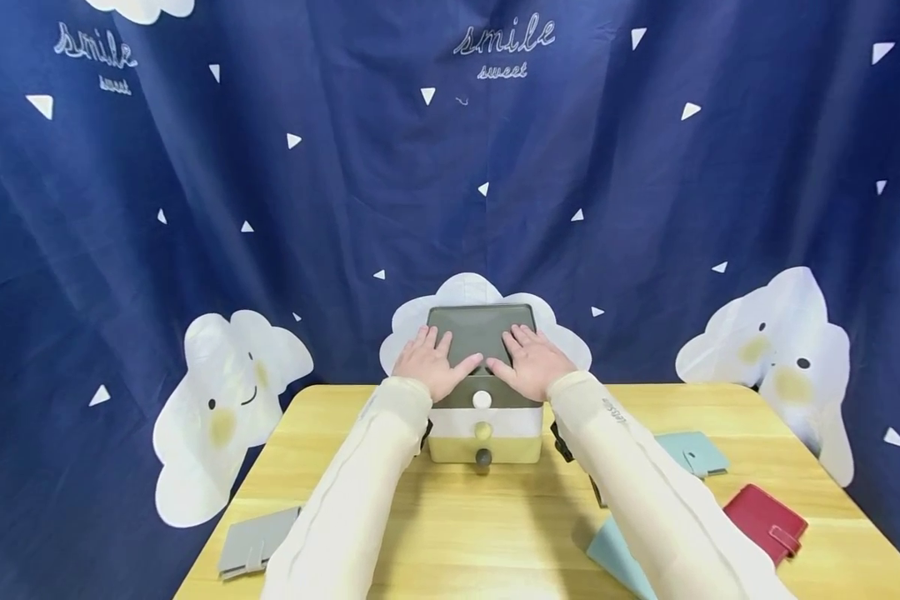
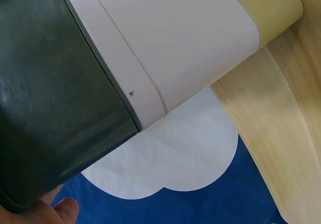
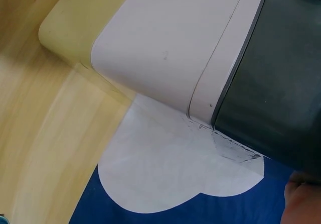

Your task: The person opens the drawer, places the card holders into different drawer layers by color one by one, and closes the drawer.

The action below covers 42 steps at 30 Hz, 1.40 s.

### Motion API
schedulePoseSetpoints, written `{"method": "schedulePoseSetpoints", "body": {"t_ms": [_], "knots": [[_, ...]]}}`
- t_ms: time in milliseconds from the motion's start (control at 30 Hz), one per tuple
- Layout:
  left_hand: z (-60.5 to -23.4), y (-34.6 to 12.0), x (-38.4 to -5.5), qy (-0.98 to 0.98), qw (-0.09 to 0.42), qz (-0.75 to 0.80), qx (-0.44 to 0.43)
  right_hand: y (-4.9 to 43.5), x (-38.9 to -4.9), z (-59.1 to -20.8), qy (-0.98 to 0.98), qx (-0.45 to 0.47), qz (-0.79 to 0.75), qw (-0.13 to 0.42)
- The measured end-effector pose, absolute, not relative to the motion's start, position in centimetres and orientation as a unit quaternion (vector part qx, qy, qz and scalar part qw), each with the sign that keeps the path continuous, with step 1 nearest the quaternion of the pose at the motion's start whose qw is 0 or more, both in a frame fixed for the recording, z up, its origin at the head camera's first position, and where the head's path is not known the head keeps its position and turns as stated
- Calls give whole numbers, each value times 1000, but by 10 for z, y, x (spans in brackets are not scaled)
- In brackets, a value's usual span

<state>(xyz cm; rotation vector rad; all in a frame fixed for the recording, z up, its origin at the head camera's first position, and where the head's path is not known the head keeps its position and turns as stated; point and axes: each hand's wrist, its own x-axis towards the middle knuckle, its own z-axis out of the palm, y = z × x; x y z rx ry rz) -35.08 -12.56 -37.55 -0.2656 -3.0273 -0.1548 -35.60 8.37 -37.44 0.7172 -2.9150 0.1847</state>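
A small drawer box (image 1: 482, 325) stands near the far edge of the table, with a dark green top section over a white and a yellow one. On its front are a white knob (image 1: 482, 400), a yellow knob (image 1: 483, 431) and a dark knob (image 1: 483, 457). Spread over the left of its top is my left hand (image 1: 431, 368), fingers straight. My right hand (image 1: 534, 367) rests likewise on the right side, the two thumbs pointing towards each other. In the wrist views, only a few fingers show beside the dark green section (image 2: 55, 93).
Grey (image 1: 258, 542), teal (image 1: 693, 452) and red (image 1: 767, 522) wallet-like cases lie on the wooden table (image 1: 465, 542). A light blue item (image 1: 621, 560) is partly under the right sleeve. Behind the table hangs a dark blue curtain (image 1: 390, 183) with cloud prints.
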Motion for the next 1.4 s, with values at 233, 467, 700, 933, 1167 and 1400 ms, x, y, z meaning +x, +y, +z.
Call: {"method": "schedulePoseSetpoints", "body": {"t_ms": [233,467,700,933,1167,1400], "knots": [[-372,-128,-349,-995,50,-29,-78,82,-358,-373,-964,251,62,60],[-375,-125,-347,-993,58,-37,-94,85,-356,-379,-966,241,66,63],[-383,-130,-354,-990,79,-54,-104,84,-357,-380,-965,242,73,66],[-381,-131,-346,-977,124,-113,-129,85,-359,-380,-966,240,63,69],[-381,-132,-335,-970,142,-135,-145,86,-358,-379,-967,234,70,72],[-374,-130,-326,-965,154,-149,-151,86,-359,-380,-967,234,66,72]]}}
